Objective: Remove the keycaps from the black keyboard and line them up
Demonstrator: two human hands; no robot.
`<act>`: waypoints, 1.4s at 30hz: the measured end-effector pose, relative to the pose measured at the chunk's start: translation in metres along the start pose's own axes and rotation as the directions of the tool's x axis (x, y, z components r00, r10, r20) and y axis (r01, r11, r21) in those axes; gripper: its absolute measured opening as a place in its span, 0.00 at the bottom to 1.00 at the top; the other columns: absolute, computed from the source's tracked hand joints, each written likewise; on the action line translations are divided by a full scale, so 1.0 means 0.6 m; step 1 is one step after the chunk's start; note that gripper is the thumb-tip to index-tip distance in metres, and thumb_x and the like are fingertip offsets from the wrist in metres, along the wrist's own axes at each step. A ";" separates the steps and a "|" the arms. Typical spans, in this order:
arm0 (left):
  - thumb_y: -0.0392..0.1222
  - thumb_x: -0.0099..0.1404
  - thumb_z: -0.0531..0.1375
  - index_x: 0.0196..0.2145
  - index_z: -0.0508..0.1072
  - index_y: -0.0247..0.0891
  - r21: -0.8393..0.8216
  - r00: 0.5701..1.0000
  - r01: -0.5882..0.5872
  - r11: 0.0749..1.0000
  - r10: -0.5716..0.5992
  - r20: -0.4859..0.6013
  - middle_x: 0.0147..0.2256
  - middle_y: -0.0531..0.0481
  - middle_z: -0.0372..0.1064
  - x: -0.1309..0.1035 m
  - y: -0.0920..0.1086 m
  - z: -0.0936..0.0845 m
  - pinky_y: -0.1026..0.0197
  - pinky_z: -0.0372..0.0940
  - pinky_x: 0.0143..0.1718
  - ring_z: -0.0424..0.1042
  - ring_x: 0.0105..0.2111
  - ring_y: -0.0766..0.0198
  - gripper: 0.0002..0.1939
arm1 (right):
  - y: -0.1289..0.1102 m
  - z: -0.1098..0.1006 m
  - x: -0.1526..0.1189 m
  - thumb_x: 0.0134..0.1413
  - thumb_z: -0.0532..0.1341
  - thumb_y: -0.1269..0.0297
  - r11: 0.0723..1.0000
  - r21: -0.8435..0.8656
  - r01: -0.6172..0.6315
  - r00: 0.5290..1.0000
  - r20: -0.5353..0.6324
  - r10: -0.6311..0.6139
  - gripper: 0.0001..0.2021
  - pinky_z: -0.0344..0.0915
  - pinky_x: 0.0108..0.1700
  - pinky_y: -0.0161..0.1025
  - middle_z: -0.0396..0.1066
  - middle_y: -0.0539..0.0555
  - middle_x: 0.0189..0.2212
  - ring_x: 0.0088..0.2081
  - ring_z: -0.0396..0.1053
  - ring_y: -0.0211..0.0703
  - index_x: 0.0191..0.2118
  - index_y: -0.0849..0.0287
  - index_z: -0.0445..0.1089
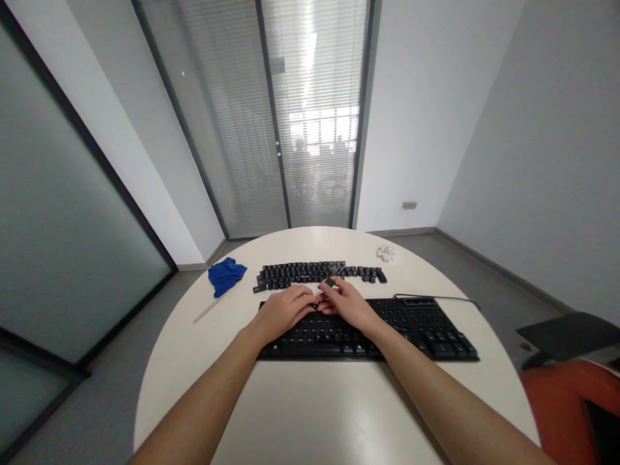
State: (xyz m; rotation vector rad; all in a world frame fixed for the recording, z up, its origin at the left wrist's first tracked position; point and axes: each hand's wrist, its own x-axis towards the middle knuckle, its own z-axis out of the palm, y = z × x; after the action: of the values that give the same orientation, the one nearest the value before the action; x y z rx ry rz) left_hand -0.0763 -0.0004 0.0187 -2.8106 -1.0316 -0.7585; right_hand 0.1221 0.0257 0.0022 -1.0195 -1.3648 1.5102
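Observation:
A black keyboard point(310, 349) lies across the table, with many of its key positions bare. Behind it, loose black keycaps point(290, 272) stand in rows. Over the keyboard's upper left part, my left hand point(285, 309) has its fingers bent and drawn together, with the fingertips at a small dark piece beside my right hand. What exactly they grip is too small to tell. My right hand point(349, 303) pinches a small black keycap point(330, 282) between thumb and forefinger. Its other fingers curl close to the left fingertips.
On the round white table point(310, 413), a blue cloth point(226, 276) and a thin stick point(208, 309) lie at the left. A crumpled white item point(386, 252) rests at the back right. The cable point(440, 297) runs off the right edge, near a red chair point(562, 407).

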 end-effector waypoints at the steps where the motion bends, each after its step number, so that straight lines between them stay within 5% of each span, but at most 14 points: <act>1: 0.40 0.71 0.53 0.47 0.72 0.40 0.008 1.000 0.000 1.000 0.000 -0.005 0.44 0.46 0.71 0.000 0.000 0.001 0.57 0.69 0.46 0.71 0.44 0.60 0.10 | -0.001 0.000 0.000 0.60 0.61 0.54 1.000 -0.017 -0.025 1.000 -0.005 0.025 0.13 0.73 0.29 0.30 0.77 0.53 0.28 0.26 0.75 0.35 0.39 0.59 0.64; 12: 0.39 0.72 0.52 0.47 0.71 0.40 -0.017 0.996 -0.035 0.999 0.033 -0.083 0.45 0.46 0.73 0.004 0.005 0.000 0.56 0.67 0.49 0.71 0.46 0.59 0.11 | -0.004 0.001 0.000 0.57 0.64 0.55 1.000 0.013 0.028 1.000 -0.010 -0.028 0.13 0.74 0.31 0.31 0.75 0.50 0.24 0.26 0.75 0.35 0.36 0.60 0.67; 19: 0.42 0.70 0.55 0.45 0.72 0.40 -0.033 0.927 0.282 0.959 -0.281 -0.248 0.44 0.47 0.73 0.001 -0.011 -0.004 0.56 0.67 0.46 0.71 0.43 0.59 0.09 | 0.001 -0.016 0.009 0.56 0.62 0.52 0.981 -0.166 0.103 0.992 -0.051 -0.113 0.15 0.71 0.30 0.34 0.75 0.54 0.30 0.29 0.75 0.40 0.34 0.60 0.69; 25: 0.41 0.68 0.58 0.45 0.74 0.42 0.083 0.894 0.420 0.904 -0.397 -0.207 0.43 0.49 0.75 0.012 -0.039 0.007 0.56 0.66 0.45 0.70 0.45 0.56 0.09 | -0.005 -0.023 0.003 0.56 0.62 0.51 0.915 -0.356 0.189 0.980 0.012 -0.198 0.15 0.70 0.32 0.38 0.73 0.52 0.23 0.29 0.75 0.46 0.29 0.60 0.70; 32: 0.40 0.66 0.59 0.42 0.76 0.43 0.185 0.923 0.384 0.905 -0.380 -0.057 0.39 0.47 0.76 0.026 -0.063 0.023 0.56 0.66 0.43 0.69 0.44 0.54 0.08 | -0.002 -0.024 0.001 0.56 0.62 0.58 0.881 -0.413 0.231 0.967 -0.002 -0.254 0.11 0.69 0.32 0.37 0.73 0.51 0.22 0.27 0.73 0.42 0.40 0.59 0.72; 42: 0.38 0.63 0.61 0.39 0.78 0.42 0.273 0.915 0.401 0.875 -0.394 -0.082 0.40 0.45 0.72 0.023 -0.078 0.037 0.54 0.65 0.45 0.66 0.44 0.53 0.07 | -0.010 -0.023 -0.002 0.56 0.61 0.59 0.857 -0.461 0.228 0.967 0.003 -0.256 0.09 0.67 0.31 0.37 0.73 0.51 0.22 0.26 0.71 0.42 0.38 0.59 0.72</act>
State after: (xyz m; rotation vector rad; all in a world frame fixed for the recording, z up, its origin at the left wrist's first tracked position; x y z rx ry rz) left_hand -0.0867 0.0485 0.0002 -2.3676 -1.6018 -0.6054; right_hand 0.1361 0.0295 0.0069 -1.1122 -1.7842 0.9807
